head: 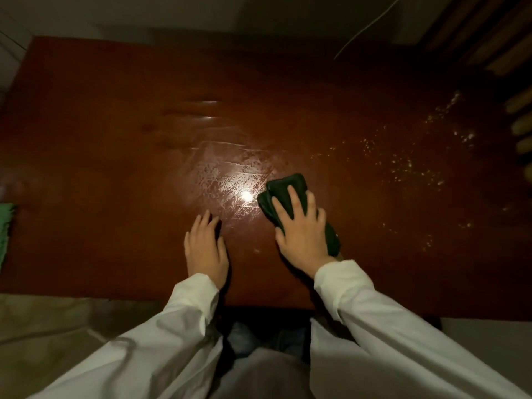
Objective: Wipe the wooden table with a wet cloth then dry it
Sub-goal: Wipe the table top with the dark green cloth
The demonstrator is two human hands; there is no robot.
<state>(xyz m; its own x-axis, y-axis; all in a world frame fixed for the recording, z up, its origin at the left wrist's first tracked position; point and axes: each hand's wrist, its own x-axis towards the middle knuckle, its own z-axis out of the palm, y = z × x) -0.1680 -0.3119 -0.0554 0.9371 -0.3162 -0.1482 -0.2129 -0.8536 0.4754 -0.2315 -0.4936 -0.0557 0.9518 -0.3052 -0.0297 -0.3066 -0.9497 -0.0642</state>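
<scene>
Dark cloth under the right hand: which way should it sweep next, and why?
Probably rightward. The right hand presses the dark cloth flat on the table. Wiped streaks shine to its left, while pale specks scatter across the surface to its right, seemingly unwiped.

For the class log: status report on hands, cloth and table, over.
Right hand pressing flat on dark cloth. Left hand flat on wooden table. White specks at right.

This looks like a dimly lit room in a home. A large reddish-brown wooden table (115,139) stands against a pale wall (172,10). Slatted wooden furniture (489,33), perhaps a chair, is at its far right corner. A thin white cable (368,27) trails down the wall, and a pale floor (43,326) lies below.
</scene>
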